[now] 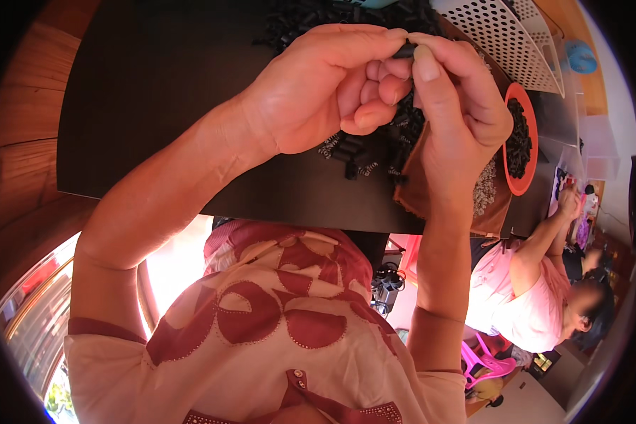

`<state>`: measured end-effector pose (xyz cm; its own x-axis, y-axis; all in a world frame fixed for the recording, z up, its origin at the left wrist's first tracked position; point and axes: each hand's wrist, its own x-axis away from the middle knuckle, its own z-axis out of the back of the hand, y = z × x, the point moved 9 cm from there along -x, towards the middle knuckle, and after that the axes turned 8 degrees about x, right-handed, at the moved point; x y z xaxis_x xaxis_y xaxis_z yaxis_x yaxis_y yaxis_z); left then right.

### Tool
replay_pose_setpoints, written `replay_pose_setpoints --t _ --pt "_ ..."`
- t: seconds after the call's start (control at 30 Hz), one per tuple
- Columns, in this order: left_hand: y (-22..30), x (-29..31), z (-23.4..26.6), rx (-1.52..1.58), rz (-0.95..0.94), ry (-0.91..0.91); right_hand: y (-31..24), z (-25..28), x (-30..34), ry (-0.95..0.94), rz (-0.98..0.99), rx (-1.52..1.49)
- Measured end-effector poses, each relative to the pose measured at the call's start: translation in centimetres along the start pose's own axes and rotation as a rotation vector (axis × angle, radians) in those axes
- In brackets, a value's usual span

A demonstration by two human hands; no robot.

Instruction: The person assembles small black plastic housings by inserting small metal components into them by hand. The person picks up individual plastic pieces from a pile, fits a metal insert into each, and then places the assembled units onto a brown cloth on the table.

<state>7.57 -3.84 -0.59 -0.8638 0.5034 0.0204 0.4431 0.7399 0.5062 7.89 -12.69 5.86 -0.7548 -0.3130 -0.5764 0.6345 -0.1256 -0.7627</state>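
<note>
Fingertips of both my hands meet over a small black cylindrical piece (405, 51). My left hand (332, 88) pinches its left end between thumb and forefinger, the other fingers curled in. At the right end, the thumb and forefinger of my right hand (463, 106) close on it; the fingers partly hide the piece. Below the hands lie several black cylinders with metal springs (350, 152) sticking out. A larger heap of black cylinders (286, 28) spreads behind my left hand. Loose small springs (485, 189) rest on a brown cloth (413, 192) by my right wrist.
An orange bowl (517, 188) of small dark pieces stands right of my right hand. Behind it are a white perforated basket (498, 32) and clear plastic bins (601, 145). Another person (519, 297) in pink works at the right, near a pink stool (487, 366). The dark table (155, 85) extends left.
</note>
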Motion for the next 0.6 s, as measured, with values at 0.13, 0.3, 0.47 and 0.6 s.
replay_pose_setpoints --t 0.13,0.3,0.47,0.6 --pt "0.1 0.0 0.1 0.037 0.009 -0.016 0.7 0.0 0.4 0.083 -0.072 -0.116" --pt "0.5 -0.2 -0.4 -0.089 -0.014 -0.001 0.6 0.2 -0.3 0.023 -0.194 -0.220" --pt "0.6 -0.4 -0.4 0.013 0.042 -0.025 0.5 0.6 -0.3 0.017 -0.194 -0.034" --pt "1.0 -0.7 0.9 0.011 -0.016 0.026 0.4 1.9 -2.5 -0.100 -0.247 0.208"
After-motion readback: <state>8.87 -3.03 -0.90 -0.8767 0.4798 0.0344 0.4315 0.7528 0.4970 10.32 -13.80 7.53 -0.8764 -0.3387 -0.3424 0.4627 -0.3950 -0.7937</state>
